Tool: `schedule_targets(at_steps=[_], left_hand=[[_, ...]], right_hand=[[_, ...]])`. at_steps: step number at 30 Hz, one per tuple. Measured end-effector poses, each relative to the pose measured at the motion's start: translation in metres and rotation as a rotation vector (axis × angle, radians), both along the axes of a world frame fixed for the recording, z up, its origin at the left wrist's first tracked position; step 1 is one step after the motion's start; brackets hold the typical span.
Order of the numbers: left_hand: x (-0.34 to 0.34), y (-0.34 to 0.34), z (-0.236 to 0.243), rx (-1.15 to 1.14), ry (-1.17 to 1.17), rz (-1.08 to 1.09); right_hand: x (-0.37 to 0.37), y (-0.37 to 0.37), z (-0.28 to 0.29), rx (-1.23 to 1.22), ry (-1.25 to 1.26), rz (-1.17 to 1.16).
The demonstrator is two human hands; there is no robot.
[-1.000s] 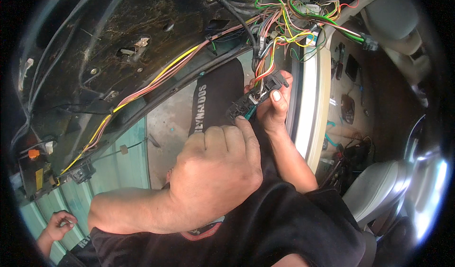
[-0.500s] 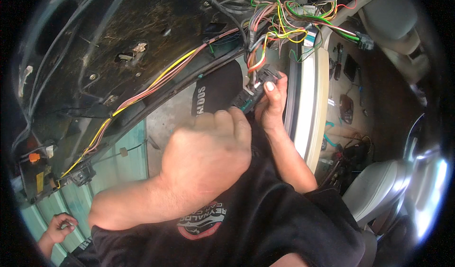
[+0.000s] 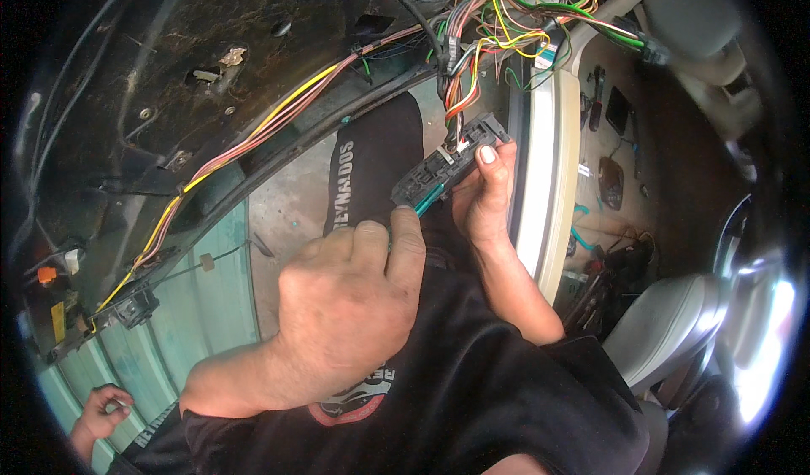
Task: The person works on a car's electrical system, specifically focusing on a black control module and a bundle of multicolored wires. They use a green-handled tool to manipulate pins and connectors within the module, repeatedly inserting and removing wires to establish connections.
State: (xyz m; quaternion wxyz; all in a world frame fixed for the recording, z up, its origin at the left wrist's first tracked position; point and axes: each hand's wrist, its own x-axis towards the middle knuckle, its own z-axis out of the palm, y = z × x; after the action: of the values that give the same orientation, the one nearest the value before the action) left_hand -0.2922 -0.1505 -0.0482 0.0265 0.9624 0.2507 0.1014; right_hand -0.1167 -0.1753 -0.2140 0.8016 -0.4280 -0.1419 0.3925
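Note:
A long black plastic connector block (image 3: 439,170) is tilted in front of me, with a bundle of coloured wires (image 3: 460,95) running into its upper side. My right hand (image 3: 488,184) grips its right end, thumb on top and fingers underneath. My left hand (image 3: 350,294) is at its lower left end, fingers curled with the index finger stretched toward the block. A slim teal piece (image 3: 430,198) lies along the block's near edge and runs to the left fingertips. More teal shows between those fingers. The left thumb and most of what those fingers hold are hidden.
A dark panel (image 3: 211,36) fills the upper left, with a yellow and pink wire run (image 3: 278,121) along it. Tangled wires (image 3: 523,28) hang above. A pale door sill (image 3: 548,188) stands right, beside a grey seat (image 3: 666,327). Another person's hand (image 3: 105,409) shows lower left.
My left hand has moved down and left, uncovering more of the connector block and the teal piece. The right hand keeps its hold. The view has shifted slightly.

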Motion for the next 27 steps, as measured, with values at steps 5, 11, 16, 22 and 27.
schedule_targets(at_steps=[5,11,16,22,27], left_hand=[[-0.003,-0.005,0.001,0.023,0.013,0.002],[-0.006,-0.007,0.001,0.033,0.001,-0.008],[-0.004,-0.013,0.004,0.008,0.0,-0.004],[-0.002,-0.013,0.006,-0.032,0.079,0.021],[0.001,-0.008,0.004,0.077,0.061,-0.008]], right_hand=[[-0.002,-0.002,0.001,0.009,0.023,-0.013],[-0.003,-0.006,0.003,-0.006,0.004,-0.017],[-0.006,-0.011,0.014,-0.053,-0.089,-0.074],[-0.002,-0.012,0.002,-0.002,-0.103,-0.088],[-0.001,-0.007,-0.005,-0.06,-0.251,-0.125]])
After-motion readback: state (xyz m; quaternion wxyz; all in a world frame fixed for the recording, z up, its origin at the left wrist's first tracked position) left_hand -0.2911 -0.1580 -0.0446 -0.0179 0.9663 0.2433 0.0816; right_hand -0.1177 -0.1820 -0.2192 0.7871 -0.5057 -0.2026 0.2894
